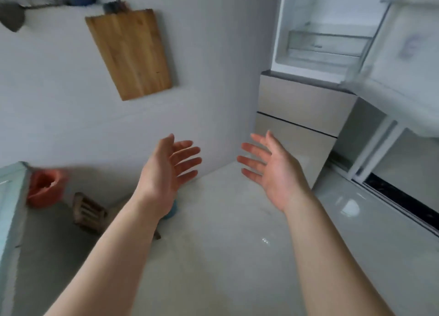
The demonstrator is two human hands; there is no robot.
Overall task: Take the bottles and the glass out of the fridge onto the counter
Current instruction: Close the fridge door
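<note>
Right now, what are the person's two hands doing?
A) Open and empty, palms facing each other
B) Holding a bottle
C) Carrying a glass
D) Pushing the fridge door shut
A: the left hand and the right hand hover over the counter with fingers spread, nothing in either grip, apart from the open fridge.

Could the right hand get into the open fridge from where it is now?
Probably yes. The right hand is open and holds nothing, the fridge stands up and to its right with its door swung wide, and nothing lies between them. No bottles or glass show inside from here, though.
</note>
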